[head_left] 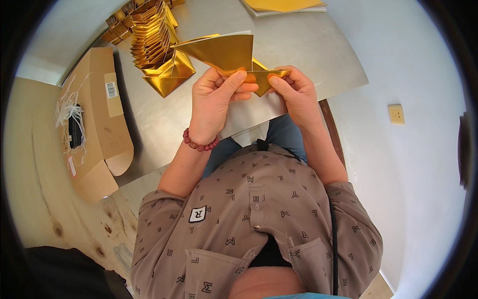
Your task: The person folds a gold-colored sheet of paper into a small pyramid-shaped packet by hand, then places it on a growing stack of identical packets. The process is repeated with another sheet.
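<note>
My left hand (216,94) is closed in a pinch on the folded gold foil paper (226,52), thumb on the near side and fingers curled beneath. My right hand (297,92) pinches the paper's right end, thumb pressed to the near face and the other fingers mostly behind it. The two hands are apart, a short strip of the fold showing between my thumbs. I hold the paper over the near part of the metal table (323,55), its large flap rising far and left; its left tip overlaps the row of folded gold pieces (154,47) in view, and I cannot tell if they touch. The cardboard box (97,109) sits along the left edge. At the far edge lies a stack of gold sheets (284,6). Right of my right hand, bare metal runs to the table's right corner, with the white wall (423,74) beyond
</note>
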A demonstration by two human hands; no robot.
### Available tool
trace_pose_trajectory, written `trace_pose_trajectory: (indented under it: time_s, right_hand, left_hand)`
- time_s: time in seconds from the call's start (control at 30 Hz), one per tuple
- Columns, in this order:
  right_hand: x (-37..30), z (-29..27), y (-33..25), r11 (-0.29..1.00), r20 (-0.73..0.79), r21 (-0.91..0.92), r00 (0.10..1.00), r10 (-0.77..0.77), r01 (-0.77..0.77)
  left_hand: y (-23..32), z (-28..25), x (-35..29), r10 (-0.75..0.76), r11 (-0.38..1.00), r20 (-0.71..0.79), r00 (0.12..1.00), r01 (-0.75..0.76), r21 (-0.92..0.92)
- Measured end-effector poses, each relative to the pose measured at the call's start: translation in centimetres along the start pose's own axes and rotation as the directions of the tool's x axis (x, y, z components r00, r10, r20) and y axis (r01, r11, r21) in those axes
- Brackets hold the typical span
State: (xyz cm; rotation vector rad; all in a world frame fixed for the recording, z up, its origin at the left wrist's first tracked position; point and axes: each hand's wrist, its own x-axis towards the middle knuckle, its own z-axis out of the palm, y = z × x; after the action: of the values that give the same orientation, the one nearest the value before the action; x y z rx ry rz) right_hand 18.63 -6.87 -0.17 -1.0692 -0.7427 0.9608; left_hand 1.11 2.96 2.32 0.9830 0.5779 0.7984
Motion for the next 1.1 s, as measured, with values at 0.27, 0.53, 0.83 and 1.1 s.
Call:
trace_pose_trajectory:
  time_s: [0.27, 0.53, 0.83, 1.1]
  right_hand:
    - [-0.3, -0.8, -1.0, 0.985, 0.045, -0.172, 0.999, -0.019, 0.026]
    - [0.0, -1.1, -0.1, 0.999, 0.043, 0.027, 0.999, 0.023, -0.024]
    - [-0.4, -0.2, -0.8, 0.964, -0.007, 0.085, 0.968, 0.252, -0.251]
    - [-0.2, -0.9, -0.6, 0.938, 0.004, -0.068, 0.940, 0.342, -0.341]
  left_hand:
    - [-0.1, -0.9, 0.3, -0.057, 0.994, 0.054, 0.997, 0.061, -0.088]
    - [-0.2, -0.6, 0.0, -0.031, 0.999, 0.033, 0.999, 0.032, -0.027]
    - [-0.6, 0.0, 0.8, -0.043, 0.995, -0.099, 0.994, 0.052, 0.088]
    - [-0.8, -0.5, 1.1, 0.044, 0.983, -0.095, 0.994, -0.026, 0.182]
